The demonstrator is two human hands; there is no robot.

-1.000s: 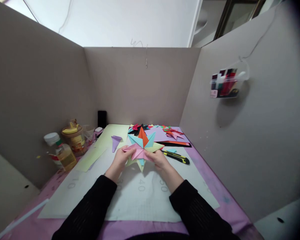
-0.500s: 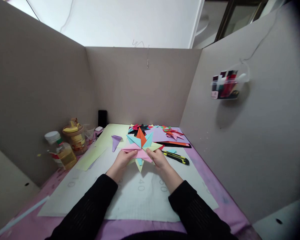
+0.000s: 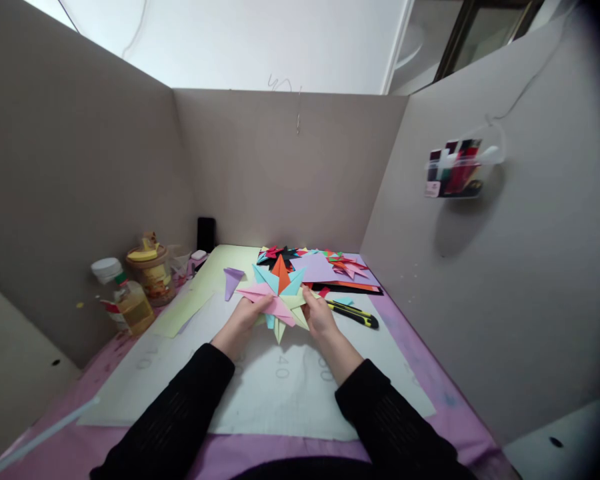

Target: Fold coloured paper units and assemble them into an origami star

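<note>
A folded paper star (image 3: 281,283) with orange, light blue, pink and pale green points is held up over the white mat. My left hand (image 3: 246,319) pinches its pink part, thumb on top and the other fingers hidden underneath. On the opposite side my right hand (image 3: 319,313) grips a pale green point, its fingers partly behind the paper. A purple folded paper piece (image 3: 233,283) lies beyond my left hand. To the right of my right hand rests a yellow and black utility knife (image 3: 354,314).
The white mat (image 3: 265,407) with printed numbers covers the pink cloth. Colourful paper stars (image 3: 347,265) and purple sheets (image 3: 313,268) sit at the back. A glue bottle (image 3: 136,308) and a tub (image 3: 153,275) stand left. Grey panels (image 3: 290,167) enclose the table.
The pink part of the star has tilted, its right end now lower. My right hand has shifted slightly outward along the pale green point. The view has moved a little.
</note>
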